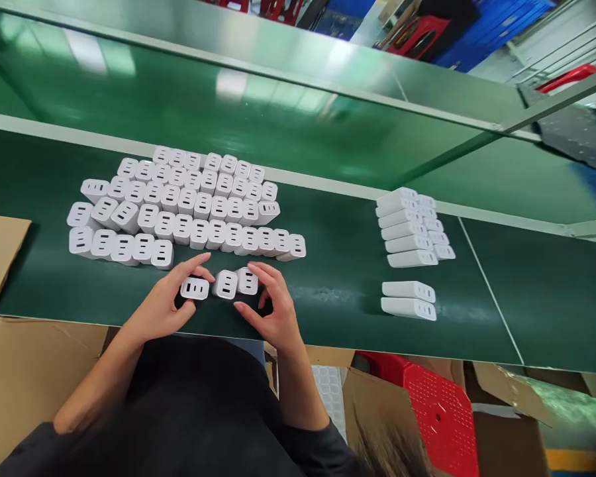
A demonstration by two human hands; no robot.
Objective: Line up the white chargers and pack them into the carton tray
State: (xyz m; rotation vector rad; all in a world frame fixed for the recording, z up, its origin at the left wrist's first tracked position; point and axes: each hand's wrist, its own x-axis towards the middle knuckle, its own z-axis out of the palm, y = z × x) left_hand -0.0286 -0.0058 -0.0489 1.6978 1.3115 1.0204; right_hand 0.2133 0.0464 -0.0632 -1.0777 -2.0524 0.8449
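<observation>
My left grip (166,301), lower left of centre in the frame, is closed on the left block (195,289): thumb at its lower edge, fingers at its upper right. The slotted end faces up. My right grip (278,311), just below the centre of the frame, is released: thumb and index finger stand spread, the index fingertip at the top edge of the right block (248,281). The middle block (225,285) is positioned immediately to the left of the right block, above the right thumb. All three units are white and sit near the front edge of the dark green counter (338,298).

A large cluster of matching blocks (198,205) occupies the upper left of the frame in uneven rows, slotted ends visible. At the right of the frame is a compact group of blocks (402,232); a separate pair of blocks (402,306) is located below it. A red stool (442,397) is visible at lower right, cardboard (34,377) at lower left.
</observation>
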